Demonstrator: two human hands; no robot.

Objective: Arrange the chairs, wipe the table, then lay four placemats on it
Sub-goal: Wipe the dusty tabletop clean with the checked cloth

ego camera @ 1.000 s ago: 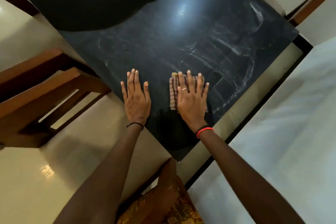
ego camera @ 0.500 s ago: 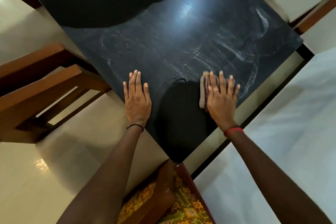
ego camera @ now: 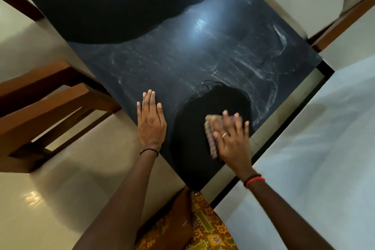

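Table (ego camera: 182, 63) wiping is proceeding near its 5 o'clock corner, where the right hand (ego camera: 231, 140), fingers spread flat, is pressing the cloth (ego camera: 211, 128) down, while the open left hand (ego camera: 151, 124) is lying flat at the cloth's 9 o'clock, probably bracing.

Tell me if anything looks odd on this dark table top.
Whitish smear streaks arc across the dark glossy table top beyond the tan ribbed cloth under the right hand; that part looks unwiped.
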